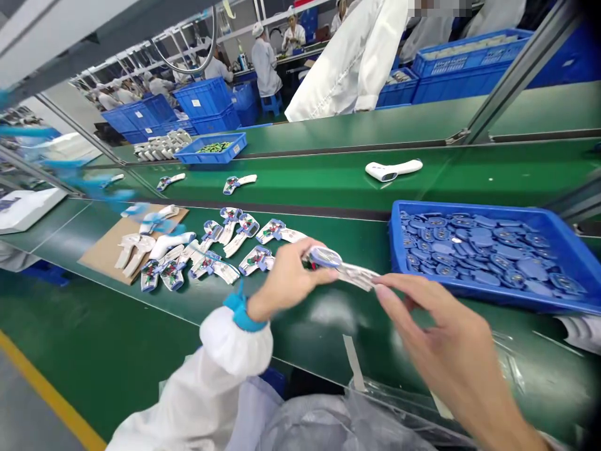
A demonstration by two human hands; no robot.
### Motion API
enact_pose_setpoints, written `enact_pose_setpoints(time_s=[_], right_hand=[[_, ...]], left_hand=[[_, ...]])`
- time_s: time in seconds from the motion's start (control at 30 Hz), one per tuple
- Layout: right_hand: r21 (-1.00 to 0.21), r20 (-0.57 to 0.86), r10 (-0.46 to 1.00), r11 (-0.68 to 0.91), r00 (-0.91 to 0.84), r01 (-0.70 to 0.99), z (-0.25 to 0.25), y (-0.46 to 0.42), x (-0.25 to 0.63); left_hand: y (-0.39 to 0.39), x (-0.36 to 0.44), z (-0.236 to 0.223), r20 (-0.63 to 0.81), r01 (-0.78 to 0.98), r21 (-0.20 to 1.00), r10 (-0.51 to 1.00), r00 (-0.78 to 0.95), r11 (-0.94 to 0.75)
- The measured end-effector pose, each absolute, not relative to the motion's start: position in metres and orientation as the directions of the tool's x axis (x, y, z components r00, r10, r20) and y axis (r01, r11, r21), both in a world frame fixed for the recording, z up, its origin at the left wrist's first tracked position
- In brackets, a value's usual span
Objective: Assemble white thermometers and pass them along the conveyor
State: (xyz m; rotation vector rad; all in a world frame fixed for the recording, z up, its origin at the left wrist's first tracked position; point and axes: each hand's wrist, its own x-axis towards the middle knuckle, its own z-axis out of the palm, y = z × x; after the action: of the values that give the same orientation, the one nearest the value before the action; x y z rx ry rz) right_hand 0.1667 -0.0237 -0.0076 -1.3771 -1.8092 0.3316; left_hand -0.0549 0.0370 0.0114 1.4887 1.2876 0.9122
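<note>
Between both hands, above the green bench, is an open half of a white handheld infrared thermometer [355,274] with a blue-grey head. My left hand [292,275], wearing a blue wrist strap [245,311], grips it by the head end. At the other end, thumb and fingers of my right hand [436,332] pinch the tip of the white handle. Left of my left hand lie several opened thermometer halves [257,259] with circuit boards and wires showing. To the right, a blue tray [397,250] holds many small blue-grey plastic parts [481,238].
Behind the bench runs a green conveyor [305,181] carrying a closed white thermometer [393,170] and opened ones. A cardboard sheet [106,254] with white shells lies left. A blue bin [237,145] with green parts stands on the shelf. A person's white sleeve [370,69] shows opposite.
</note>
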Motion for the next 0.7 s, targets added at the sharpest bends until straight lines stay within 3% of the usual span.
enact_pose_setpoints(time_s=[0.23, 0.33, 0.43, 0.5, 0.63, 0.7], right_hand=[[-0.523, 0.403, 0.893, 0.403, -0.199, 0.751, -0.005, -0.040, 0.185], [-0.504, 0.403, 0.904, 0.350, -0.143, 0.790, -0.001, -0.048, 0.203], [-0.520, 0.271, 0.961, 0.090, 0.063, 0.850, -0.016, -0.054, 0.240], [-0.412, 0.182, 0.971, -0.066, 0.154, 0.909, -0.038, -0.057, 0.261], [-0.130, 0.215, 0.971, -0.079, 0.105, 0.988, -0.074, -0.071, 0.280], [-0.085, 0.247, 0.965, -0.066, 0.085, 0.994, -0.076, -0.080, 0.291]], left_hand=[[-0.016, 0.006, -0.017, -0.071, 0.429, 0.900, 0.945, 0.319, -0.078], [-0.022, 0.015, -0.026, -0.102, 0.445, 0.894, 0.949, 0.300, -0.045], [-0.024, 0.019, -0.039, -0.299, 0.224, 0.943, 0.920, 0.251, 0.246], [-0.024, 0.019, -0.046, -0.431, 0.004, 0.890, 0.841, 0.327, 0.455], [-0.023, 0.019, -0.055, -0.486, -0.177, 0.789, 0.773, 0.408, 0.588], [-0.022, 0.018, -0.055, -0.492, -0.180, 0.790, 0.781, 0.385, 0.586]])
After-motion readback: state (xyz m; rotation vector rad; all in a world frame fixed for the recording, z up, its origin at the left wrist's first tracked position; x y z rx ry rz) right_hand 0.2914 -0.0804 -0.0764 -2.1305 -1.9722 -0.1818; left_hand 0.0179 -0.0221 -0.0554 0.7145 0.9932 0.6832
